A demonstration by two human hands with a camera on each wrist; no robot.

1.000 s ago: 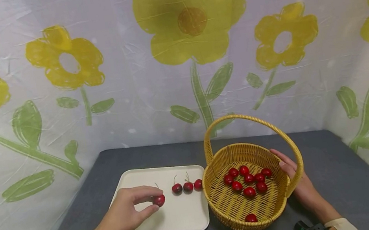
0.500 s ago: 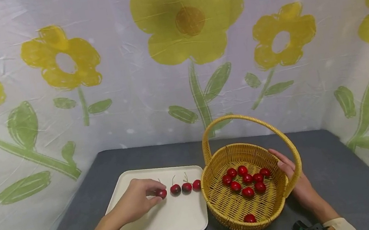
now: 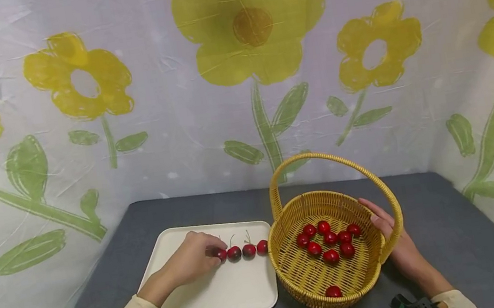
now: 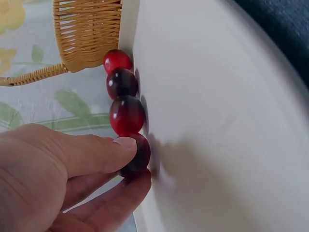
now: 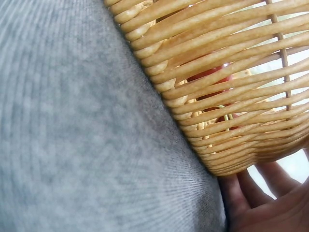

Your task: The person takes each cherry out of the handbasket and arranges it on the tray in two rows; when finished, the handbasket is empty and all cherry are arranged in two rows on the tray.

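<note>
My left hand (image 3: pixel 189 263) pinches a dark red cherry (image 4: pixel 141 157) between thumb and fingers, low over the white tray (image 3: pixel 237 296). That cherry touches the end of a short row of cherries (image 4: pixel 127 115) on the tray, some with stems standing up. To the right, a yellow wicker basket (image 3: pixel 304 297) with a tall arched handle holds several red cherries (image 3: pixel 331 257). One cherry (image 3: pixel 333 292) lies apart from the others, near the basket's front wall. My right hand (image 3: pixel 404 250) rests against the basket's right outer side, its fingers extended along the wicker (image 5: pixel 246 121).
A dark grey cloth-covered table (image 3: pixel 450 230) lies under everything. The basket's left side overlaps the tray's right edge in the head view. Behind stands a pale curtain (image 3: pixel 169 149) printed with yellow flowers. Black straps with devices (image 3: pixel 414 307) sit at the wrists.
My left hand has moved right with its cherry, closing the gap to the row on the tray. The right hand and basket have stayed in place; the head view shifted slightly.
</note>
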